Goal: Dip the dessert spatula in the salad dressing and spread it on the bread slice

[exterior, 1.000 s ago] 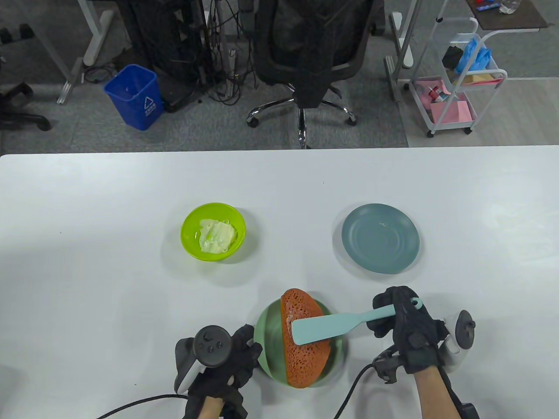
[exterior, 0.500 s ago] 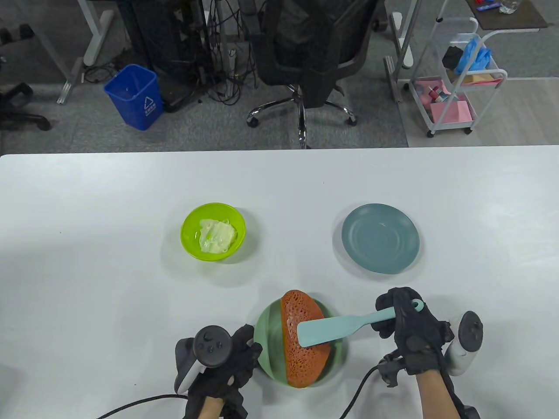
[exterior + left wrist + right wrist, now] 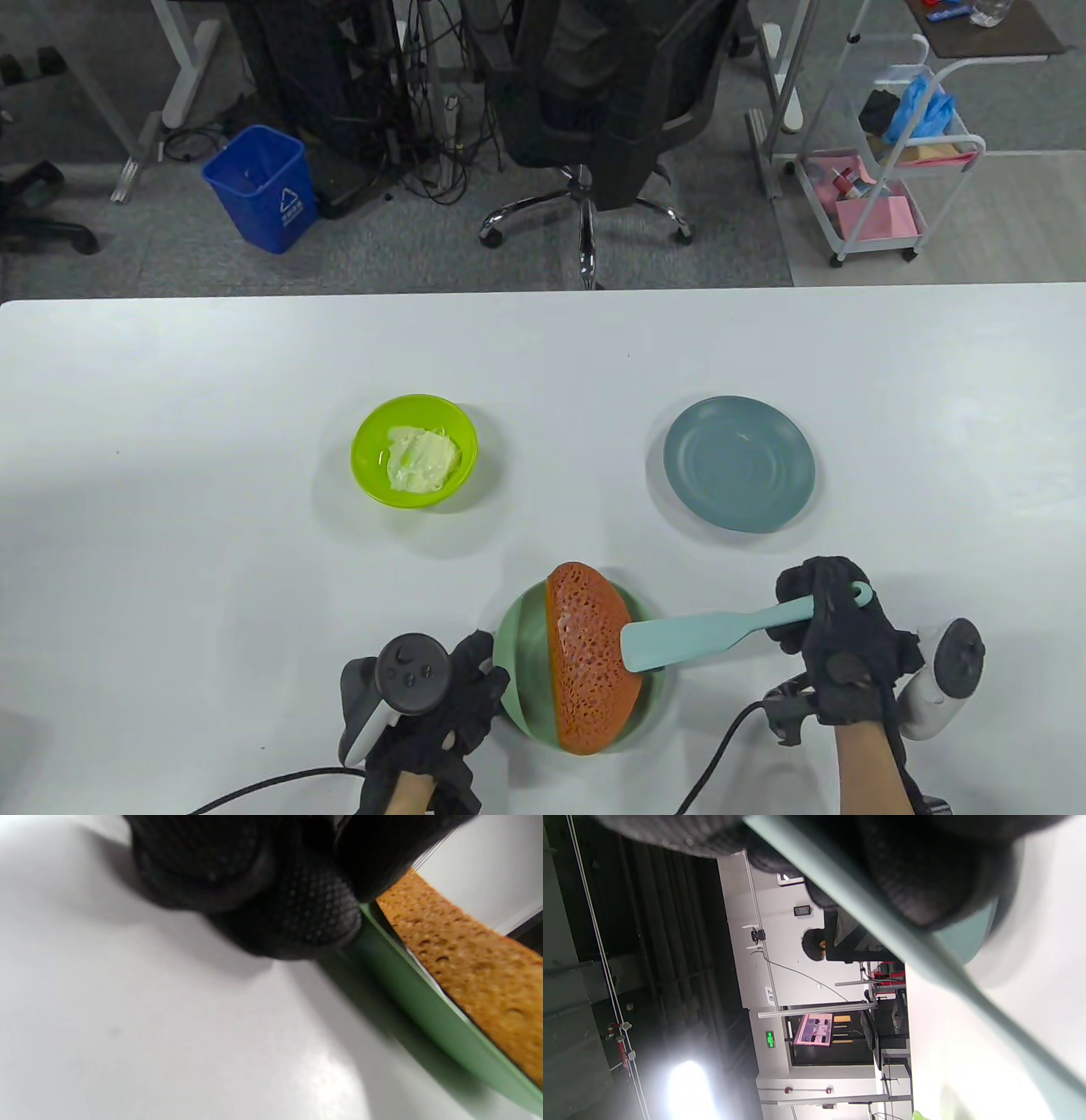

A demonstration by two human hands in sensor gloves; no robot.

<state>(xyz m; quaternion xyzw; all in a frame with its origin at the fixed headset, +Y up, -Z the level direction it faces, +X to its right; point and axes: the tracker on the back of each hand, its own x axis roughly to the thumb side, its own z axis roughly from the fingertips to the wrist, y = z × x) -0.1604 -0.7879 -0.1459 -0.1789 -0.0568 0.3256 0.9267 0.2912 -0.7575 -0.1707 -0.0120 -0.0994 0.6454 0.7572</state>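
I'm working in an office or lab room: my fingers rest on a white table (image 3: 254,356), and beyond it, far from my hands, lie grey carpet, a black swivel chair (image 3: 594,102), a blue recycling bin (image 3: 259,187), tangled cables (image 3: 424,127) (under desks) and a white trolley (image 3: 891,144).

From my left wrist view I see only a blurred fingertip (image 3: 292,912) against the plate rim (image 3: 428,1014), the bread (image 3: 479,971) cut off at the right edge. My right wrist view blurs the spatula handle (image 3: 925,959).
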